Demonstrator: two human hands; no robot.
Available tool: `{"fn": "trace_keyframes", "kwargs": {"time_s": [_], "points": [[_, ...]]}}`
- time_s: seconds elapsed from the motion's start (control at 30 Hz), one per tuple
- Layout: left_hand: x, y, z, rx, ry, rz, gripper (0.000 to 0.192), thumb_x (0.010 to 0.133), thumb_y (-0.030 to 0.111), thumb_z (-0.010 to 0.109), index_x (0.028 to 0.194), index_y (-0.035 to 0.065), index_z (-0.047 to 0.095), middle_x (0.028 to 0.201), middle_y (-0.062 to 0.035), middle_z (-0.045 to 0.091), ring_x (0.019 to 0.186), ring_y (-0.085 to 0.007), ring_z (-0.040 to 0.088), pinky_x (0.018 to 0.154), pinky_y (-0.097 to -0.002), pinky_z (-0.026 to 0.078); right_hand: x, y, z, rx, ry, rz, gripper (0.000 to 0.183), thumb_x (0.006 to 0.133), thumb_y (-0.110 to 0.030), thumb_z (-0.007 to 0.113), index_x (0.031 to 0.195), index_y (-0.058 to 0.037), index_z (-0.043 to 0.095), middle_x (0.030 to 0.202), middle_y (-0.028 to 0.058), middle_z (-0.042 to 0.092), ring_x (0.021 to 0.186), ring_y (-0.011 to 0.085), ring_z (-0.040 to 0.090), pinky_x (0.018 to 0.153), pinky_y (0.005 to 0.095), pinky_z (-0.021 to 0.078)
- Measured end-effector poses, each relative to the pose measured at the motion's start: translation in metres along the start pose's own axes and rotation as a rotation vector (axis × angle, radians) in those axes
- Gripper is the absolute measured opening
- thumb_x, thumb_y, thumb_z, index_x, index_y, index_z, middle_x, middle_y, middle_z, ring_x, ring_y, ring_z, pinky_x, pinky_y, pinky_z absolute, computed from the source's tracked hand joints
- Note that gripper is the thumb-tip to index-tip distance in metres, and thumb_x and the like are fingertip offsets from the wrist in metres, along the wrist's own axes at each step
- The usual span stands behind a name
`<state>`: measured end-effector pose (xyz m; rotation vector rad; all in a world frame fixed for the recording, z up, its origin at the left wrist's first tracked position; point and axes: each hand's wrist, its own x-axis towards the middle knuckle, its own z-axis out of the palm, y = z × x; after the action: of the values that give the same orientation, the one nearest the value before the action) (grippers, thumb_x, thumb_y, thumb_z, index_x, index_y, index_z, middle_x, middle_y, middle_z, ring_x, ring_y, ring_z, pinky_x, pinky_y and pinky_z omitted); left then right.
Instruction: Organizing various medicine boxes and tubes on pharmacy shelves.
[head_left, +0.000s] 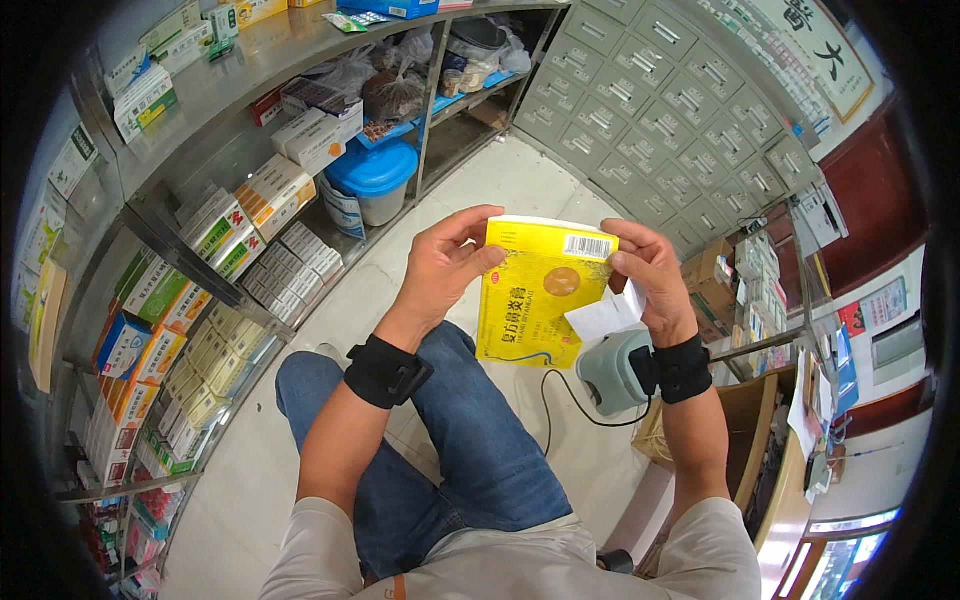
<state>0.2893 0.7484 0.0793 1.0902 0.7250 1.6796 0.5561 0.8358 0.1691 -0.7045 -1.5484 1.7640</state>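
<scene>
A flat yellow medicine packet bearing writing and a barcode is held up in front of me, above the floor. My left hand grips its upper left corner, thumb on the printed face. At the upper right corner my right hand pinches the packet between thumb and fingers. A folded white paper slip hangs beneath the right thumb, over the packet's right edge. Its upper end is partly hidden by the hand. Both wrists wear black straps; the left strap lies above my jeans.
Metal shelving with medicine cartons curves along the left. A white bucket with a blue lid stands on its lower shelf. Grey drawers rise ahead. A grey-green plastic bin and black cable are beyond the packet; a wooden desk is right.
</scene>
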Motion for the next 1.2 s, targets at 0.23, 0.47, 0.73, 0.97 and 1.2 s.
{"fn": "trace_keyframes", "kwargs": {"time_s": [0.23, 0.47, 0.73, 0.97, 1.2], "points": [[0.001, 0.005, 0.001, -0.023, -0.005, 0.018, 0.052, 0.089, 0.012, 0.076, 0.135, 0.0007, 0.055, 0.116, -0.0083, 0.067, 0.105, -0.0143, 0.062, 0.091, -0.0287, 0.049, 0.0, 0.001, 0.001, 0.03, -0.013, -0.005, 0.045, 0.087, -0.004, 0.072, 0.13, 0.0023, 0.06, 0.113, 0.0118, 0.072, 0.081, 0.0079, 0.067, 0.061, 0.0202, 0.0512], [0.0, 0.01, 0.004, -0.088, -0.017, 0.011, 0.052, 0.092, 0.012, 0.073, 0.139, 0.0012, 0.053, 0.118, -0.009, 0.066, 0.104, -0.0143, 0.062, 0.089, -0.0276, 0.049, -0.002, -0.003, 0.007, 0.062, 0.045, -0.03, 0.046, 0.087, -0.001, 0.071, 0.132, 0.0021, 0.059, 0.117, 0.0133, 0.071, 0.081, 0.0084, 0.068, 0.06, 0.02, 0.0516], [0.004, 0.008, -0.003, -0.176, 0.089, -0.034, 0.051, 0.094, 0.007, 0.067, 0.142, 0.0022, 0.051, 0.113, -0.0076, 0.068, 0.088, -0.0073, 0.062, 0.062, -0.0203, 0.045, 0.0, -0.011, 0.018, 0.056, 0.107, 0.014, 0.04, 0.096, -0.013, 0.062, 0.133, 0.0014, 0.056, 0.117, 0.0082, 0.067, 0.093, 0.0083, 0.065, 0.074, 0.0222, 0.054], [0.007, 0.008, -0.024, -0.223, 0.19, -0.019, 0.051, 0.095, 0.003, 0.064, 0.143, 0.0025, 0.049, 0.123, -0.0108, 0.066, 0.107, -0.0155, 0.065, 0.09, -0.0287, 0.053, -0.002, -0.017, 0.016, 0.056, 0.096, 0.034, 0.041, 0.096, -0.019, 0.063, 0.132, 0.0001, 0.056, 0.118, 0.0078, 0.067, 0.098, 0.0126, 0.064, 0.083, 0.0271, 0.0546], [0.007, 0.011, -0.029, -0.234, 0.277, -0.008, 0.05, 0.096, 0.007, 0.066, 0.143, 0.0065, 0.05, 0.11, -0.0041, 0.068, 0.088, -0.0063, 0.062, 0.066, -0.0204, 0.044, -0.015, -0.002, 0.004, -0.311, 0.047, 0.287, 0.038, 0.094, -0.019, 0.068, 0.125, 0.003, 0.063, 0.112, 0.0088, 0.071, 0.1, 0.0116, 0.062, 0.086, 0.0241, 0.0488]]}}
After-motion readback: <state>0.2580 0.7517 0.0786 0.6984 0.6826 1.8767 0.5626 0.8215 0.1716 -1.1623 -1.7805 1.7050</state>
